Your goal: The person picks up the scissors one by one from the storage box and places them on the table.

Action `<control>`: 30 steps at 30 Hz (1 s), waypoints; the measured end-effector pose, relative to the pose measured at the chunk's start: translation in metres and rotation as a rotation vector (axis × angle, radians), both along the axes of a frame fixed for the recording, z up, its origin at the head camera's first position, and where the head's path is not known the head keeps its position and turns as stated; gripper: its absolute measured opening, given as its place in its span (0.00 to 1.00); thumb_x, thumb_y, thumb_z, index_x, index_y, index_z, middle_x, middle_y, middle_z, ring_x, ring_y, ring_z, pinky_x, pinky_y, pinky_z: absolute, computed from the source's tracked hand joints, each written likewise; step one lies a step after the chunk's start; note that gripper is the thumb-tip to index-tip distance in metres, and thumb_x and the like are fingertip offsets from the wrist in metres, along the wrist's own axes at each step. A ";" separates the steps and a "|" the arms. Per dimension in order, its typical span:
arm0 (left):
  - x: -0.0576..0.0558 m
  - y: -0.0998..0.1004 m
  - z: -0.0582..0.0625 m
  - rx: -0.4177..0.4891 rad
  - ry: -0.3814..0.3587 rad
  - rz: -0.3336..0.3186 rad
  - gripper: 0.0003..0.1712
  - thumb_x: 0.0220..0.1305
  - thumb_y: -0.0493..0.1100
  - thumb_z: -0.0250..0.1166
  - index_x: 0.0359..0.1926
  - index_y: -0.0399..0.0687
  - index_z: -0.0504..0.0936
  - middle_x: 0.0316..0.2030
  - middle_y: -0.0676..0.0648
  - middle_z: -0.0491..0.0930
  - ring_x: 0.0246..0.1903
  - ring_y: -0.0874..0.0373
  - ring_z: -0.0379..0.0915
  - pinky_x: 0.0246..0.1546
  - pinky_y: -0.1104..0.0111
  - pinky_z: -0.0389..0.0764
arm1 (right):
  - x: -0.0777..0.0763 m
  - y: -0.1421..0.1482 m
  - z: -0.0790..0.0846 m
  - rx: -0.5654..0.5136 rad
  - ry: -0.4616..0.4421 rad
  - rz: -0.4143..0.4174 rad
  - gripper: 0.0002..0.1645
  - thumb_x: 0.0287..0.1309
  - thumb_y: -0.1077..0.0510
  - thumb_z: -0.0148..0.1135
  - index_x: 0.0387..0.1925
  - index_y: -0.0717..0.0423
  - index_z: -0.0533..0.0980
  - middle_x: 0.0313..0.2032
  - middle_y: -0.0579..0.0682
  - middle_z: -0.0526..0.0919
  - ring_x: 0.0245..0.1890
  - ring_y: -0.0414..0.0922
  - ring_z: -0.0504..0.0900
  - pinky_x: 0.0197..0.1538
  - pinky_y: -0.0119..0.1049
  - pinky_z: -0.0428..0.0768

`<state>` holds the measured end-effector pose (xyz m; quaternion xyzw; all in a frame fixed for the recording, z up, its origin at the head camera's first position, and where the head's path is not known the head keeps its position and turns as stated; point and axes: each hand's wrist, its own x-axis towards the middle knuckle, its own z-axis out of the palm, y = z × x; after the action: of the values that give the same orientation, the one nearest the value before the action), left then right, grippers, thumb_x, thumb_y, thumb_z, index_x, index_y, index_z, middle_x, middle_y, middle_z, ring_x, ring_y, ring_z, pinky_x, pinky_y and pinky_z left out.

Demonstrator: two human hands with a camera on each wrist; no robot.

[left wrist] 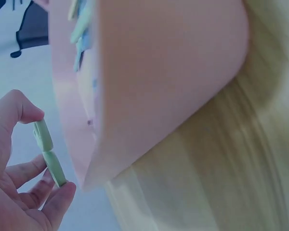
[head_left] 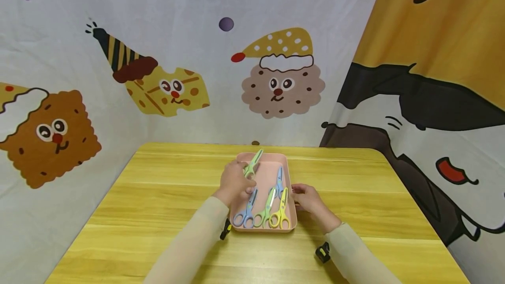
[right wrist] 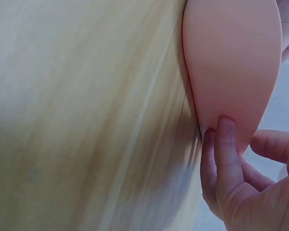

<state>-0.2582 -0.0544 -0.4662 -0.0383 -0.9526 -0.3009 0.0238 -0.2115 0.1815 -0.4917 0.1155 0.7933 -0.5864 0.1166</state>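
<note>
My left hand (head_left: 233, 183) pinches a pair of light green scissors (head_left: 255, 161) above the far left part of a pink tray (head_left: 263, 230). In the left wrist view, thumb and fingers press on both sides of the green handles (left wrist: 54, 168). My right hand (right wrist: 260, 192) holds the tray's right side, fingers on the outer wall and thumb at the rim. Inside the tray lie blue scissors (head_left: 249, 209) at the near left, another blue pair (head_left: 279, 179) farther back, green scissors (head_left: 269, 207) and yellow scissors (head_left: 282, 209), blades pointing away.
The tray stands on a yellow wood-grain table (head_left: 165, 196). A white cloth with cartoon prints (head_left: 189, 3) hangs behind the table's far edge, and a printed curtain (head_left: 453, 56) hangs at the right. Black straps (head_left: 322, 252) sit at the wrists.
</note>
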 end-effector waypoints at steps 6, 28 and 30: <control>-0.002 -0.007 0.004 0.025 -0.019 0.035 0.36 0.38 0.50 0.76 0.53 0.47 0.79 0.48 0.44 0.77 0.41 0.49 0.72 0.42 0.60 0.77 | 0.001 0.000 0.001 -0.010 0.008 0.005 0.24 0.61 0.68 0.53 0.59 0.70 0.68 0.50 0.67 0.73 0.37 0.46 0.80 0.37 0.42 0.84; -0.004 -0.029 0.009 0.027 0.003 0.061 0.32 0.47 0.47 0.71 0.56 0.45 0.78 0.50 0.42 0.76 0.40 0.49 0.71 0.39 0.59 0.78 | 0.001 0.000 0.002 -0.004 0.003 0.003 0.23 0.62 0.68 0.52 0.59 0.70 0.68 0.50 0.66 0.74 0.39 0.48 0.80 0.37 0.44 0.84; -0.004 -0.031 0.008 0.028 0.001 0.064 0.31 0.47 0.47 0.71 0.55 0.45 0.79 0.50 0.42 0.76 0.40 0.49 0.70 0.38 0.60 0.78 | 0.001 0.000 0.002 -0.007 0.003 0.002 0.23 0.62 0.68 0.52 0.59 0.70 0.68 0.50 0.66 0.74 0.39 0.47 0.80 0.37 0.44 0.84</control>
<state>-0.2619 -0.0858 -0.4579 -0.0078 -0.9491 -0.3131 0.0344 -0.2106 0.1816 -0.4899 0.1134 0.7916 -0.5889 0.1167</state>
